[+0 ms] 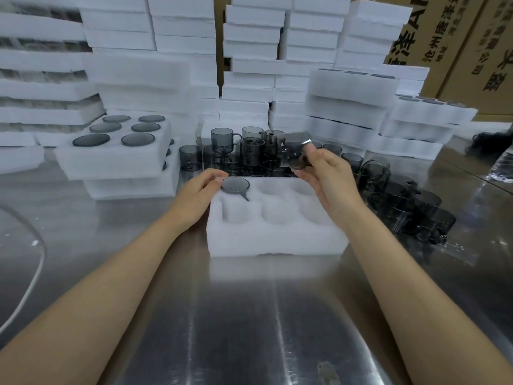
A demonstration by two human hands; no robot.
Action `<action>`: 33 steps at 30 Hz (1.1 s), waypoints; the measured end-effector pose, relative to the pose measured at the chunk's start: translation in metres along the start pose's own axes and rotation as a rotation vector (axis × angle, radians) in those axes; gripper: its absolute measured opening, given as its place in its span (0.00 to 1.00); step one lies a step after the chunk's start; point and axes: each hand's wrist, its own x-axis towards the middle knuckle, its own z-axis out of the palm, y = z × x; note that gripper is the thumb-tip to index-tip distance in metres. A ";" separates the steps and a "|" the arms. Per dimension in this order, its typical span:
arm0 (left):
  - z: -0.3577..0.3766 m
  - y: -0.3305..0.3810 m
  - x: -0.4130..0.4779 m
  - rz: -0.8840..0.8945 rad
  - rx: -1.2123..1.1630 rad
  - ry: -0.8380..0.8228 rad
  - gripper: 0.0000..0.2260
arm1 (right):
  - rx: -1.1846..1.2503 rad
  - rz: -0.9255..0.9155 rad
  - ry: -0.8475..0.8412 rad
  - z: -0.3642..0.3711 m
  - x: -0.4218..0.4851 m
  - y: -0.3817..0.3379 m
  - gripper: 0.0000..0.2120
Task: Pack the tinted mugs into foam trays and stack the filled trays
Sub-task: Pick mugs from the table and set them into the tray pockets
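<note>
We have one head-worn wide-angle view, looking forward and down, close over the tabletop (pixel 249 315) toward the foam stacks (pixel 183 37).

The worktop (pixel 249 315) under the fingers (pixel 316 155) is brushed metal, glossy, with streaked reflections. The tray (pixel 277 240) just below them is white foam, matt and faintly fuzzy, ragged at its edges. The mug (pixel 295 154) in the right fingers is smoky, see-through and shiny; glass or plastic cannot be told. The other mug (pixel 235 185) at the left fingers looks alike. Far behind the fingers, the boxes (pixel 458 51) are matt brown cardboard.
</note>
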 end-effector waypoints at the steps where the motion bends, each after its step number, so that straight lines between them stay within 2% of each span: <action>1: 0.000 0.000 0.000 0.002 0.000 -0.001 0.09 | 0.053 0.029 0.003 -0.002 0.001 0.000 0.11; 6: 0.000 0.001 0.000 0.023 0.029 0.000 0.09 | 0.034 0.070 0.033 -0.002 0.001 0.002 0.09; 9: -0.001 0.000 0.000 0.022 0.027 -0.002 0.10 | -0.059 0.025 0.080 -0.001 -0.001 0.001 0.02; 12: -0.001 -0.001 0.000 0.020 0.032 -0.004 0.10 | -0.363 -0.143 0.153 0.003 -0.004 0.002 0.19; 14: -0.001 -0.002 0.001 0.024 0.025 -0.004 0.09 | -0.520 -0.279 0.133 0.006 -0.006 0.002 0.26; 17: 0.000 -0.003 0.002 0.036 0.026 -0.004 0.09 | -0.707 -0.428 0.112 0.009 -0.008 0.004 0.30; 21: -0.001 -0.004 0.003 0.044 0.030 -0.005 0.09 | -0.902 -0.591 0.087 0.012 -0.012 0.007 0.30; 27: -0.002 -0.006 0.003 0.049 0.038 -0.011 0.09 | -1.027 -0.589 0.040 0.014 -0.015 0.007 0.25; 33: -0.001 -0.004 0.002 0.040 0.040 -0.013 0.09 | -1.181 -0.397 -0.218 0.012 -0.012 0.012 0.16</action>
